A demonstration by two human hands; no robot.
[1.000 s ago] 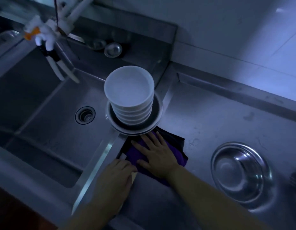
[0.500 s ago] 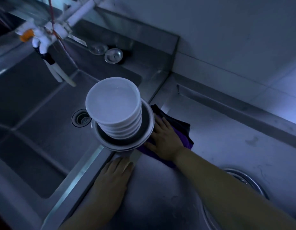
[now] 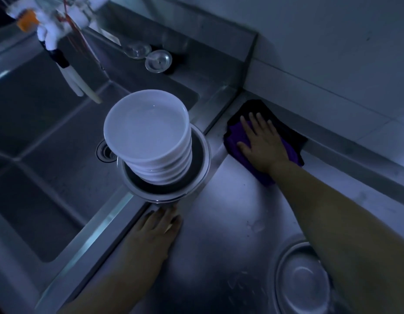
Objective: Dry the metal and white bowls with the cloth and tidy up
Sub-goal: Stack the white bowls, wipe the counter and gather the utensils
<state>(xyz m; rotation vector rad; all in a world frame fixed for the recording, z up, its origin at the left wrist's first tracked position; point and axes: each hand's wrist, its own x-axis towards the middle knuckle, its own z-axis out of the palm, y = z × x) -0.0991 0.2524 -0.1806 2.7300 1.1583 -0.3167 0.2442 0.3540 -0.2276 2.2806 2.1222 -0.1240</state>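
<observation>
A stack of several white bowls sits inside a metal bowl at the edge between sink and counter. My right hand lies flat, fingers spread, on a purple and black cloth pressed against the counter near the back wall. My left hand rests flat on the counter just in front of the stacked bowls, holding nothing. A second metal bowl stands at the lower right, partly hidden by my right forearm.
The steel sink basin with its drain lies to the left. A white tap with an orange cap hangs above it. Two small round lids lie on the back ledge. The wall rises behind the counter.
My right hand has slid the cloth away from the stacked bowls toward the back wall. My left hand stays on the counter in front of the bowls. The view has shifted.
</observation>
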